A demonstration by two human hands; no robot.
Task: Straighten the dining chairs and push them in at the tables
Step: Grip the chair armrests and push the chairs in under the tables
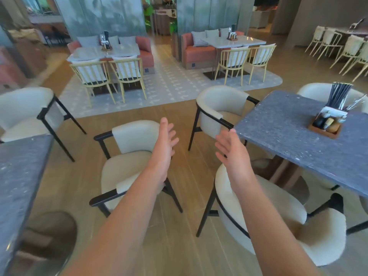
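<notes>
Both my arms reach forward over the aisle between two grey stone tables. My left hand (166, 140) hangs open in the air beside the back of a cream chair (127, 168) that stands pulled out from the left table (18, 176) and turned askew. My right hand (232, 151) is open too, fingers spread, above the curved back of a near cream chair (264, 214) at the right table (294, 140). Neither hand touches anything. A third cream chair (219, 110) stands at the right table's far corner, and another (23, 114) at the far left.
A wooden caddy (326, 128) with cutlery and bottles sits on the right table. Beyond a pale rug stand white tables with yellow spindle chairs (127, 76) and pink sofas (195, 50). More yellow chairs (350, 52) line the far right. Wooden floor runs between the tables.
</notes>
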